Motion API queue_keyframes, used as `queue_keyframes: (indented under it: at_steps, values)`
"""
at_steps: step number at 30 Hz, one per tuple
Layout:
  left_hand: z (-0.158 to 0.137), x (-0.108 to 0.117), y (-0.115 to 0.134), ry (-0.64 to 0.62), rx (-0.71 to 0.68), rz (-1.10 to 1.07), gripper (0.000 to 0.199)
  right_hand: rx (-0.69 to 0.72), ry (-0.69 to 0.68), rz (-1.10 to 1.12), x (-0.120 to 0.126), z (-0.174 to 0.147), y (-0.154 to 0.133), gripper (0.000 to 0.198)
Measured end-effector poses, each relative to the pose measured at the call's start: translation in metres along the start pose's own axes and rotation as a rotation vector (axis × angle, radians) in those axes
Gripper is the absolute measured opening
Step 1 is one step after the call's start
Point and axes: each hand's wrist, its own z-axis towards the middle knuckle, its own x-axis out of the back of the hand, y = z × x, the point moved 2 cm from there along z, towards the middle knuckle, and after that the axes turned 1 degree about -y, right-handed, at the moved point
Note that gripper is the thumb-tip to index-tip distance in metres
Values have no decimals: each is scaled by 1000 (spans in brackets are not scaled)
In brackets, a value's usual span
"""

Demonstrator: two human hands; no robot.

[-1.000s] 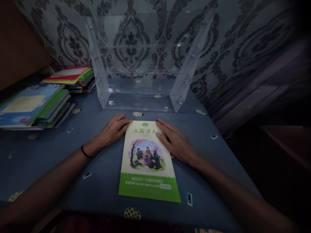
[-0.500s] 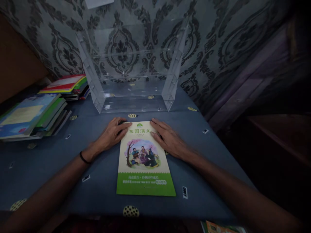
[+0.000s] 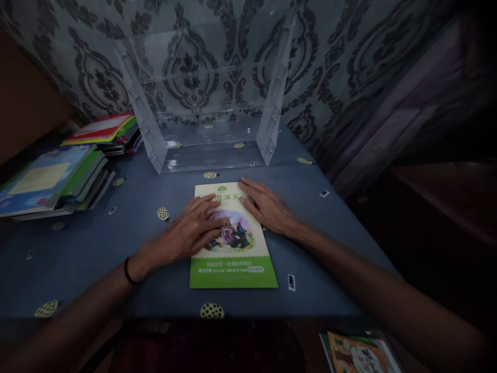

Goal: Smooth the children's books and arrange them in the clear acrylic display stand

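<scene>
A closed paperback book point(image 3: 233, 272) with a cream and green cover and a painted picture lies flat in front of me. My left hand point(image 3: 198, 225) rests across the left part of its cover, fingers spread over the title and picture, hiding some of both. Along the upper right edge of the book lies my right hand point(image 3: 266, 207), its fingers stretched out and touching the cover. Neither hand grips it. A dark band circles my left wrist.
Behind the book stands a clear acrylic rack point(image 3: 213, 165) against the patterned wall. Two piles of books, a nearer pile point(image 3: 46, 178) and a farther pile point(image 3: 103, 132), sit at the left of the blue tablecloth point(image 3: 135, 223). More books point(image 3: 361, 355) show below the table's front edge.
My left hand has moved from the book's upper left corner down and across onto its cover. My right hand stays at the upper right edge. The view has shifted slightly.
</scene>
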Motion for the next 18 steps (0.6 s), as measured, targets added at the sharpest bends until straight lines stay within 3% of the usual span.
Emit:
queue_keyframes:
  at_steps: [9,14,18]
  values:
    - [-28,3,62,-43,-59,-100,29,0,10,-14,1,2,-1,54]
    - [-44,-3,72,18,-13,-94,29,-12,42,-38,-2,-4,-3,53]
    - [-50,-8,75,50,-3,-95,30,44,119,-41,-4,-34,-14,47]
